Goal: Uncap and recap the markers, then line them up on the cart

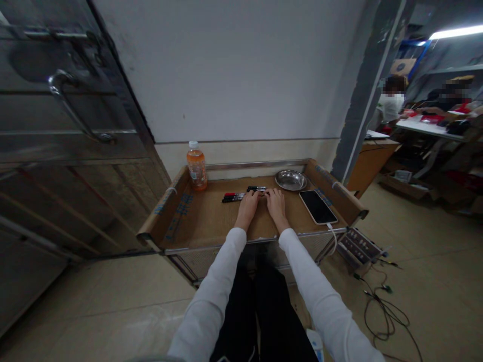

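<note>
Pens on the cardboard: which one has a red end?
The red-ended pen, left of the left hand; the other visible pens look black-ended.

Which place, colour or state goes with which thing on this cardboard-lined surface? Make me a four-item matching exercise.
1. Bottle
2. Dish
3. Phone
4. Red and black markers

A. Dark screen, white cable attached
B. Lying beside the left hand
C. Orange, standing upright
D. Silver and round

Pairs: 1-C; 2-D; 3-A; 4-B
</note>
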Demonstrator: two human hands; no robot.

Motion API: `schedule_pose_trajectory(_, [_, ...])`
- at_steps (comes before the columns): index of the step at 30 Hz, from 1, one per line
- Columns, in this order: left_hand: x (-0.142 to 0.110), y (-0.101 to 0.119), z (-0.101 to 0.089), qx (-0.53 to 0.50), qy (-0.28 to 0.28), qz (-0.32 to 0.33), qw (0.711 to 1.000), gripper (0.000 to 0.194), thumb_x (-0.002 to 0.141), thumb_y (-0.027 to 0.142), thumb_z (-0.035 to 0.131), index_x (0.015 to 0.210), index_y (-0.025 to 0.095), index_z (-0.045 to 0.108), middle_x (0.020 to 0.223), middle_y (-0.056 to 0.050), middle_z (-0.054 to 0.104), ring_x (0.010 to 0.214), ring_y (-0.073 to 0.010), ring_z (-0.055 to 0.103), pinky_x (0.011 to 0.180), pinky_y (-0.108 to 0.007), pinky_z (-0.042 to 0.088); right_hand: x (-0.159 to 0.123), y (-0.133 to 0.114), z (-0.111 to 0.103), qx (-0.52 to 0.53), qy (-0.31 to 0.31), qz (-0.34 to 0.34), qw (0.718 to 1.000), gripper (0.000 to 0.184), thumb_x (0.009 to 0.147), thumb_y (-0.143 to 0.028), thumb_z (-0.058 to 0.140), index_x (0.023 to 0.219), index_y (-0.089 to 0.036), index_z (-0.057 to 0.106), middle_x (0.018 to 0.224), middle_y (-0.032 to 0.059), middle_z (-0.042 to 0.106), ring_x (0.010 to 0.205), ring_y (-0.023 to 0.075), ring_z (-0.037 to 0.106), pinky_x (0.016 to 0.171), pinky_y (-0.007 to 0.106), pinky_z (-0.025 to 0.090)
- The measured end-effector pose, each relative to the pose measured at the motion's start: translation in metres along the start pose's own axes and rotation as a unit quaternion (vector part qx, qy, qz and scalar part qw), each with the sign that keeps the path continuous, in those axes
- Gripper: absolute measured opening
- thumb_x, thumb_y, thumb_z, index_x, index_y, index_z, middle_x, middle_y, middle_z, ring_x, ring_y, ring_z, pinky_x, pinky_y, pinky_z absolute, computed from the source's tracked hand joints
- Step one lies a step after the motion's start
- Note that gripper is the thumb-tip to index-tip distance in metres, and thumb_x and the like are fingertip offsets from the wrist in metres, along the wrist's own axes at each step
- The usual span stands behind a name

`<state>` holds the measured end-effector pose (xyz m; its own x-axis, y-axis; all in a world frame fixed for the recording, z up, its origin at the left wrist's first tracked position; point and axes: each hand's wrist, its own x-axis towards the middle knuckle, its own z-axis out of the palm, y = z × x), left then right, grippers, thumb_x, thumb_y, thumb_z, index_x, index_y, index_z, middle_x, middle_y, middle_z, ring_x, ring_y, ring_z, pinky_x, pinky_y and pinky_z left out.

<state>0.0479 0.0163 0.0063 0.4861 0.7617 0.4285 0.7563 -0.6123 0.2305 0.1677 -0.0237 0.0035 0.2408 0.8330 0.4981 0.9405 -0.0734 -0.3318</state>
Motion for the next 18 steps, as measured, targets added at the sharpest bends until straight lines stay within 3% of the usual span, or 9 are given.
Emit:
schedule_pose_trajectory(9, [0.0001,-0.0030,0.0057,-0.011,0.030,0.010,0.999,0.019,0.096,0.019,0.039,0.105,0.014,0.055,0.103,-0.011,0.061,0.096,-0.0202,0.059,0.088,-0.032,0.045,0.0019,0.0028,0.0047,0.011,0.002,-0.011,1.000,0.021,0.096,-0.023,0.042,0.104,-0.017,0.061,0.104,0.0092,0.063,0.099,0.0209,0.052,0.084,0.030,0.035])
schedule_pose_trajectory(18, [0.0010,-0.0050,0.0087,-0.092,0.068,-0.001,0.993,0.019,0.094,0.012,0.037,0.108,0.014,0.049,0.107,-0.012,0.062,0.101,-0.0184,0.059,0.091,-0.034,0.046,0.0015,-0.0013,0.0023,0.061,-0.024,-0.094,0.993,0.032,0.091,-0.014,0.042,0.119,-0.018,0.056,0.114,0.0089,0.063,0.104,0.0208,0.052,0.090,0.032,0.036])
